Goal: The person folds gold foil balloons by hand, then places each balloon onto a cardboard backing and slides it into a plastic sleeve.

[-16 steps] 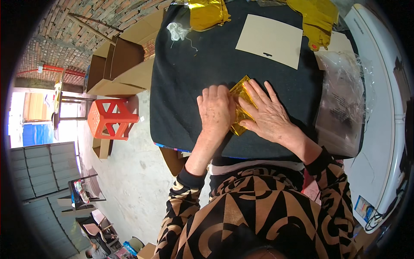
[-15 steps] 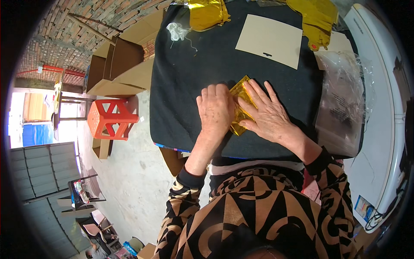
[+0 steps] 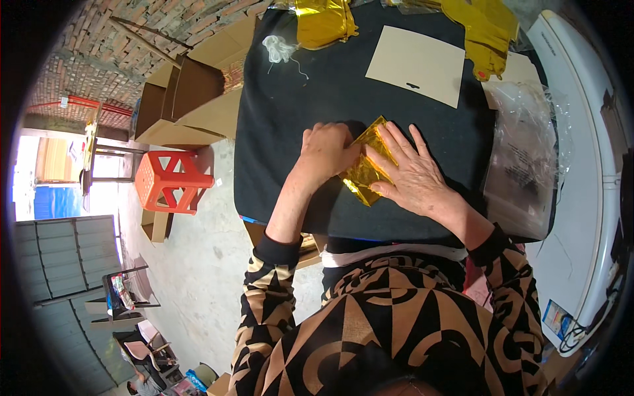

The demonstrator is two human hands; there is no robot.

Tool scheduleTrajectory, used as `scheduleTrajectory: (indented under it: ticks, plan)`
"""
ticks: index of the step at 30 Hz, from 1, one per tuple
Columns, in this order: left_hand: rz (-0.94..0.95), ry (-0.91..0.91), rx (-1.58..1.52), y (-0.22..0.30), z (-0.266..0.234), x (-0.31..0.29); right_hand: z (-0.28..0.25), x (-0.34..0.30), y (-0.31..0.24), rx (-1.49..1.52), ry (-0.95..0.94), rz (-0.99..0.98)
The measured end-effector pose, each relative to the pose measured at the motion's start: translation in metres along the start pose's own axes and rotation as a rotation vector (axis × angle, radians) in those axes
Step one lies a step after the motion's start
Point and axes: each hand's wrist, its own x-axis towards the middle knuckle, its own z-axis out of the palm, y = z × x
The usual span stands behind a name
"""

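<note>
Nearest me, the person's right hand (image 3: 416, 175) lies palm down, fingers spread, over a folded gold foil piece (image 3: 360, 177) on the black table cloth (image 3: 290, 112). The left hand (image 3: 323, 153) is half curled at the foil's left edge; whether it pinches anything I can't tell. Pressing the folds flat seems the step in hand; the next move likely calls for steady weight from the right palm, which hides part of the foil. Beyond lies a cream card (image 3: 416, 63), with clear plastic bags (image 3: 525, 145) crowding the right side. Farther up sit white string (image 3: 279, 49) and more gold foil (image 3: 325, 25).
</note>
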Motion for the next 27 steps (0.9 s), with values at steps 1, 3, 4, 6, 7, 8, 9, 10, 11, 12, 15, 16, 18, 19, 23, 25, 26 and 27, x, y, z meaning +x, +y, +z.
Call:
scheduleTrajectory:
  ticks: [1,3,4,6,7,8,9,10,11,12,15,16,18,19,23,25,26,27]
  plan:
    - [-0.038,-0.098,0.014,0.0,-0.003,0.004,0.0,0.0,0.0,0.001,0.002,-0.001]
    - [-0.079,-0.198,0.03,0.001,-0.009,0.011,0.001,0.001,0.0,0.007,0.009,-0.005]
    - [-0.108,-0.247,-0.011,0.002,-0.011,0.014,0.0,0.001,0.0,0.01,0.009,-0.005]
    - [-0.141,-0.299,-0.051,0.003,-0.014,0.019,0.0,0.003,0.0,0.0,-0.003,-0.01]
    - [-0.141,-0.326,-0.07,0.005,-0.015,0.023,-0.001,0.002,0.001,-0.001,-0.003,-0.008]
    - [-0.141,-0.353,-0.089,0.007,-0.017,0.026,-0.001,0.001,0.001,-0.021,-0.004,-0.003]
    - [-0.139,-0.352,-0.09,0.008,-0.019,0.03,-0.002,0.0,0.002,-0.04,-0.005,0.002]
    - [-0.119,-0.426,-0.12,0.008,-0.022,0.033,-0.001,0.001,0.002,-0.037,-0.005,0.001]
    - [-0.099,-0.498,-0.149,0.009,-0.024,0.037,0.0,0.002,0.003,-0.042,-0.004,0.007]
    - [-0.113,-0.522,-0.178,0.009,-0.024,0.039,0.0,0.002,0.003,-0.048,-0.002,0.013]
    - [-0.107,-0.559,-0.269,0.002,-0.023,0.042,0.002,0.003,0.003,-0.035,0.007,0.017]
    - [-0.106,-0.559,-0.269,0.0,-0.021,0.041,0.001,0.003,0.002,-0.035,0.007,0.018]
    - [-0.122,-0.572,-0.36,-0.004,-0.017,0.039,0.0,0.003,0.001,-0.034,-0.008,0.018]
    - [-0.12,-0.573,-0.363,-0.004,-0.015,0.038,0.001,0.003,0.001,-0.036,-0.01,0.021]
    - [-0.101,-0.582,-0.464,-0.014,-0.005,0.037,0.002,0.002,0.002,-0.03,-0.002,0.017]
    - [-0.071,-0.571,-0.506,-0.022,0.001,0.036,0.0,0.003,0.003,-0.029,-0.012,0.014]
    - [-0.06,-0.544,-0.566,-0.025,0.003,0.036,0.0,0.004,0.005,-0.017,-0.014,0.005]
    - [-0.05,-0.515,-0.626,-0.029,0.006,0.034,-0.001,0.004,0.006,-0.004,-0.015,-0.004]
